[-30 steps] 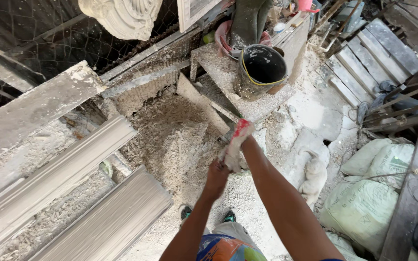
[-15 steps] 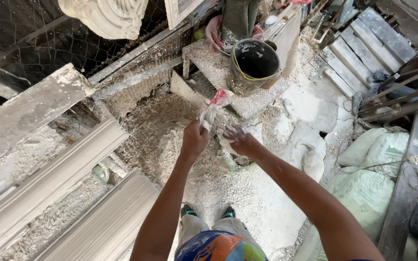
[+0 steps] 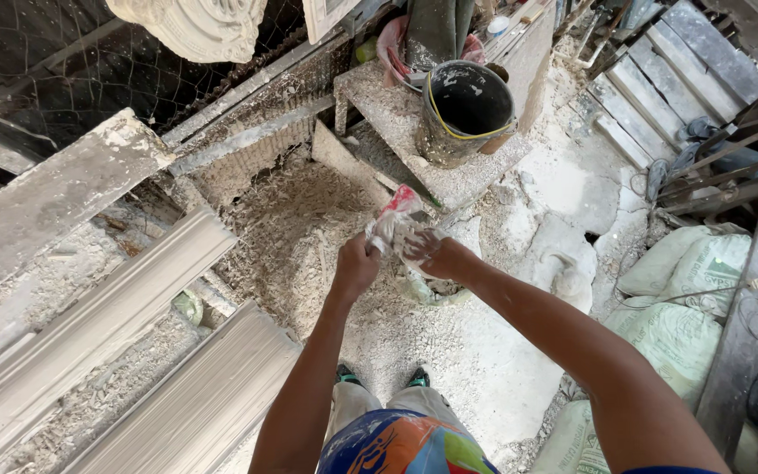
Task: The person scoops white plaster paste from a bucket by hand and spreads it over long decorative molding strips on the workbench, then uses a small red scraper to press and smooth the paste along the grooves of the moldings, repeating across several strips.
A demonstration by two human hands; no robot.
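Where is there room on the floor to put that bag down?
The bare patch of floor between the feet and the sacks looks free. The pale floor right of the bucket is open too. The rubble heap and the long mouldings crowd the left. Both hands hold the bag.

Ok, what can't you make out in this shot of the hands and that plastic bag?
Head view:
- Plastic bag: contents unclear, crumpled and dusty.
- Left hand and right hand: fingers hidden by the bag.
- Bucket: inside too dark to read.
- Sacks: cut off by right edge.
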